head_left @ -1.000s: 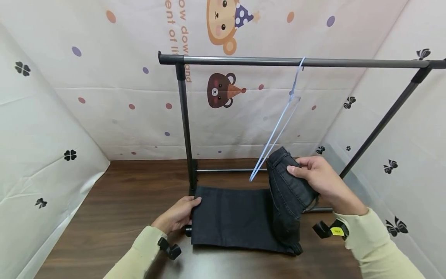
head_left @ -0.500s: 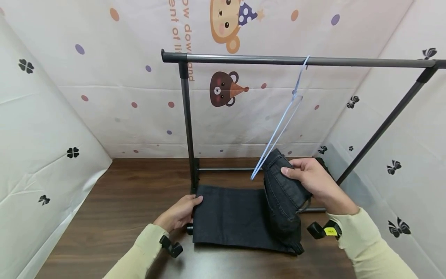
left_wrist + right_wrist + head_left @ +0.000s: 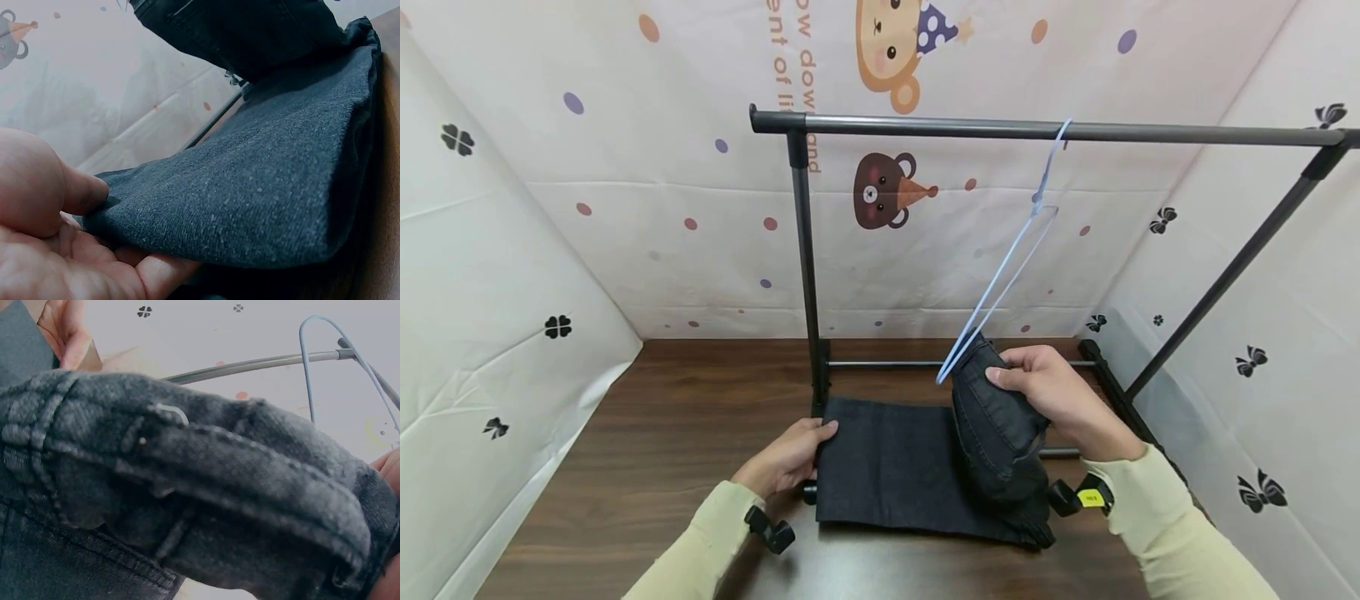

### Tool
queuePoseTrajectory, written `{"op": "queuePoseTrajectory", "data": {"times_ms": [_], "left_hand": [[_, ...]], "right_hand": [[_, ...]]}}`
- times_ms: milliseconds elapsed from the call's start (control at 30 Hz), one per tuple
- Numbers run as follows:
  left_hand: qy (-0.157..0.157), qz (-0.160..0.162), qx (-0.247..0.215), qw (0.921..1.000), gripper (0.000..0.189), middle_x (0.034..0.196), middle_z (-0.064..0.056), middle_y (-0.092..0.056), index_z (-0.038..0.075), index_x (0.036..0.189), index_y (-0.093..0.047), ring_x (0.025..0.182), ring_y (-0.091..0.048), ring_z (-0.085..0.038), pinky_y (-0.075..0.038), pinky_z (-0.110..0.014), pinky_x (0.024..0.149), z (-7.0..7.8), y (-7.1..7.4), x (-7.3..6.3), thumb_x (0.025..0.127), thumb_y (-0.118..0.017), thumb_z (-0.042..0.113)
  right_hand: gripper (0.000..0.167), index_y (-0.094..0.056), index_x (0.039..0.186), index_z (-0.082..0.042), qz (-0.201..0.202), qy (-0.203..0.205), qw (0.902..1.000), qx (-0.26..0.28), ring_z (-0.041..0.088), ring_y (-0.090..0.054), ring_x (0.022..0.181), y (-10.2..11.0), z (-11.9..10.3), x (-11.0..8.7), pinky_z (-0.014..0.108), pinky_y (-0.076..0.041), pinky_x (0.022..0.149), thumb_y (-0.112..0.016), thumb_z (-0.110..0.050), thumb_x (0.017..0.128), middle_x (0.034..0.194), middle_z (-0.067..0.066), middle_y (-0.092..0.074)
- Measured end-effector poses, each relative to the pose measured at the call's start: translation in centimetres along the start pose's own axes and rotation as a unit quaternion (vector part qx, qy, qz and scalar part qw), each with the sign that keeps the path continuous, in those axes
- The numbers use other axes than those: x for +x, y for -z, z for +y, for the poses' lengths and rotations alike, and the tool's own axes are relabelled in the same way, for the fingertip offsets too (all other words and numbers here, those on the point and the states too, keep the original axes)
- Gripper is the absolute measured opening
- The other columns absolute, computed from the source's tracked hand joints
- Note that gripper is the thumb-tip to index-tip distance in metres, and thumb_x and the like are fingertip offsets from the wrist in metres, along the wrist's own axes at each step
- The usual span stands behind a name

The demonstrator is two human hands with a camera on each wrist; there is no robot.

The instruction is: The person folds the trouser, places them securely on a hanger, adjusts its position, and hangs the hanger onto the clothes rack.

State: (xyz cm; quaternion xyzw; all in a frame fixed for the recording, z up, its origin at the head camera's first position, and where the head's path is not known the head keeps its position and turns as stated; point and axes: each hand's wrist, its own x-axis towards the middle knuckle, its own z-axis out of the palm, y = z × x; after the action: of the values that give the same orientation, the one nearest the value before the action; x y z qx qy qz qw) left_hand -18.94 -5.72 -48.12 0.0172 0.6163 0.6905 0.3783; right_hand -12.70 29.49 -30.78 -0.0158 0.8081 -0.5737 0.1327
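A pair of dark denim jeans point(image 3: 887, 467) lies folded low on the floor, with its waist part folded up on the right. My left hand point(image 3: 786, 458) pinches the left edge of the flat part, thumb on top and fingers beneath, as the left wrist view confirms. My right hand point(image 3: 1056, 396) grips the raised waist part, thumb on the near side. That part tilts toward a light blue hanger point(image 3: 1000, 279), whose lower end overlaps its top corner; I cannot tell whether they touch. In the right wrist view the waistband point(image 3: 250, 469) fills the middle, with its stitching showing.
The hanger hooks over the dark bar point(image 3: 910, 127) of a clothes rack, whose posts stand left and right. A thin lower rod point(image 3: 880, 364) crosses behind the jeans. Printed white sheets point(image 3: 700, 267) enclose the brown wood-look floor point(image 3: 685, 417).
My right hand has moved left and slightly down, bringing the raised waist part of the jeans to the hanger's lower end. The left hand keeps its hold on the edge.
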Motion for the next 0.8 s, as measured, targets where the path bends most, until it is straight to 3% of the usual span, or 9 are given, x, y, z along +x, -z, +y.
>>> {"op": "queuePoseTrajectory", "data": {"times_ms": [267,567,800], "left_hand": [[0.001,0.001,0.001,1.0,0.036,0.098,-0.003,-0.069,-0.001,0.135,-0.047,0.088,-0.069,-0.013,-0.06,-0.033,0.074,0.0,0.0,0.0,0.115,-0.036,0.027],[0.002,0.006,0.002,1.0,0.038,0.101,-0.003,-0.069,-0.002,0.137,-0.046,0.09,-0.069,-0.014,-0.06,-0.033,0.076,0.2,-0.1,0.0,0.115,-0.036,0.027],[0.004,0.005,0.004,1.0,0.038,0.101,-0.003,-0.069,-0.003,0.138,-0.046,0.09,-0.069,-0.014,-0.061,-0.033,0.075,0.1,-0.1,0.0,0.115,-0.035,0.026]], "right_hand": [[0.026,-0.063,0.111,0.015,-0.016,-0.003,0.9998,0.009,0.01,-0.072,0.063,-1.1,0.6,0.9,0.03,-0.061,0.061,-0.056,-0.01,0.106,0.076,0.0,-0.074],[0.036,-0.06,0.132,0.015,-0.032,-0.018,0.9989,0.028,0.012,-0.076,0.077,-2.4,1.3,1.8,0.03,-0.063,0.071,-0.055,-0.009,0.106,0.092,0.006,-0.078],[0.03,-0.065,0.122,0.014,-0.034,-0.011,0.9993,0.006,0.011,-0.074,0.072,-3.1,1.8,2.5,0.03,-0.062,0.068,-0.057,-0.01,0.105,0.088,0.003,-0.076]]}}
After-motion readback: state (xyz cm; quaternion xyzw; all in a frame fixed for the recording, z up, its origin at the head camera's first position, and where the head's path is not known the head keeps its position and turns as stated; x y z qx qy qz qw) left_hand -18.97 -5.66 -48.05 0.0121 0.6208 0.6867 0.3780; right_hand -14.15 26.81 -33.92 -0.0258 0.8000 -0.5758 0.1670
